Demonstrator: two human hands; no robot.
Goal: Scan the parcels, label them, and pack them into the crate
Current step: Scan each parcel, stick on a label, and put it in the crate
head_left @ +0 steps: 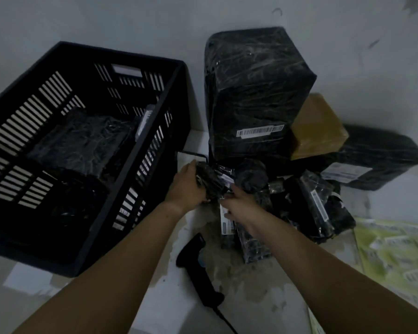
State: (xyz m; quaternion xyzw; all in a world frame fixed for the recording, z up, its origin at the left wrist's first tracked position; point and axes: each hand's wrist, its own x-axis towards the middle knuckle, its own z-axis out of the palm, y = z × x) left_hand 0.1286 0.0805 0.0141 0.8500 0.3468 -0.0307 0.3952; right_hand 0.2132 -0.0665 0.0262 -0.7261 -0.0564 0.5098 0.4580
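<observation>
Fingers of my left hand (pixel 187 186) curl round a small parcel (pixel 211 180) in black wrap, just right of the crate (pixel 140 150), and those of my right hand (pixel 239 206) seem to grip its near end too. At least one wrapped parcel (pixel 82 141) already lies in the crate. I judge most work remains: the large parcel (pixel 256 92), the brown parcel (pixel 316 126) and the heap on the right wait, while the scanner (pixel 198 266) lies near me and the label sheet (pixel 396 256) sits right.

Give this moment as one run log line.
left hand grips small black parcel | right hand touches it | scanner lies on floor
</observation>
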